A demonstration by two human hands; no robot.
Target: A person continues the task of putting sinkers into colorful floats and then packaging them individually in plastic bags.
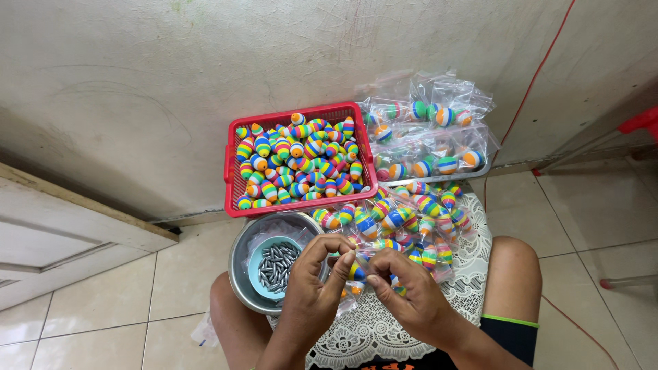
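Rainbow-striped oval float (356, 272) in its small clear plastic bag sits pinched between both hands: left hand (312, 291) curls fingers around it, right hand (404, 294) grips from the right. Far left, red plastic basket (229, 171); near left, metal bowl (240, 274).

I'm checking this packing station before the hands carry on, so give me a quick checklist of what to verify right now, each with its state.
1. Left hand and right hand both pinch the small clear bag: ok.
2. Striped float inside that bag: ok.
3. Bag mouth sealed: cannot tell, fingers cover it.
4. Red basket stocked with loose floats: ok.
5. Grey weights in the blue bowl within reach: ok.
6. Filled bags piled on the lace cloth, clear of the hands: ok.
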